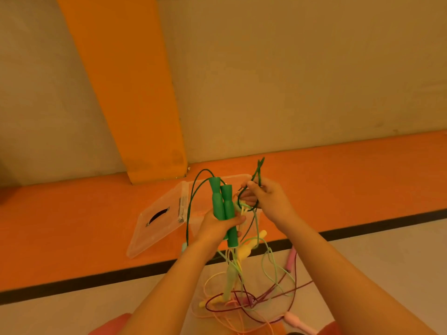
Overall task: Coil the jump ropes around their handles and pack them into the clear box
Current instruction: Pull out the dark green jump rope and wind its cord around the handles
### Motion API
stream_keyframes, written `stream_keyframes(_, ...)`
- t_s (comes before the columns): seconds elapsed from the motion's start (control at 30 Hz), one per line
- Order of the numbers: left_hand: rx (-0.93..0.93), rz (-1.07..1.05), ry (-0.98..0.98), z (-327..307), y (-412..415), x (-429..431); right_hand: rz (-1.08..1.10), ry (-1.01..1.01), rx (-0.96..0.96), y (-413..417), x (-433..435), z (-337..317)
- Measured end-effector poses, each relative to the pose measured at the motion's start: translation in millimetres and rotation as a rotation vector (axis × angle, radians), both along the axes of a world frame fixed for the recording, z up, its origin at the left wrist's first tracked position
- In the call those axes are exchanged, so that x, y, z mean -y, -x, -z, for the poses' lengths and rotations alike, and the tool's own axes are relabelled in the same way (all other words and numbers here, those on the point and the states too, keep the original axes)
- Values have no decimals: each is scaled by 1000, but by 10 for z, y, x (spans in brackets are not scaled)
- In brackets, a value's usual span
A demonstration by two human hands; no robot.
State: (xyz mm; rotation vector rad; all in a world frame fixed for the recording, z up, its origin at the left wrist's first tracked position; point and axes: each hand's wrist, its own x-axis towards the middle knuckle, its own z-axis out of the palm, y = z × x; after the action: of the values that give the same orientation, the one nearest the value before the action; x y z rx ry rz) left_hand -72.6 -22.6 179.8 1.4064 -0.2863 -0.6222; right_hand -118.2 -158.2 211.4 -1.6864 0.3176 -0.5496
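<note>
My left hand grips the two dark green handles of one jump rope, held side by side and upright. My right hand pinches a folded loop of the same green rope, just right of the handles. The clear box lies open on the orange floor strip behind my hands, its lid flipped out to the left. Below my hands a tangle of other ropes lies on the pale floor, with yellow, light green and pink handles among thin cords.
An orange column rises against the beige wall behind the box. A black line separates the orange strip from the pale floor. Another pink handle lies at the bottom right.
</note>
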Motion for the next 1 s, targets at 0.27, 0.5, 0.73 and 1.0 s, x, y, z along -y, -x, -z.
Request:
stream_keyframes(0.27, 45, 11, 42, -18, 61, 85, 12, 21, 50, 34, -26, 5)
stream_keyframes(0.5, 62, 82, 151, -118, 33, 51, 17, -79, -42, 116, 103, 31)
stream_keyframes(0.73, 127, 35, 63, -174, -14, -37, 66, 124, 5, 139, 62, -22)
stream_keyframes(1.0, 152, -55, -6, -184, -16, -7, -41, 84, 48, 155, -114, -63)
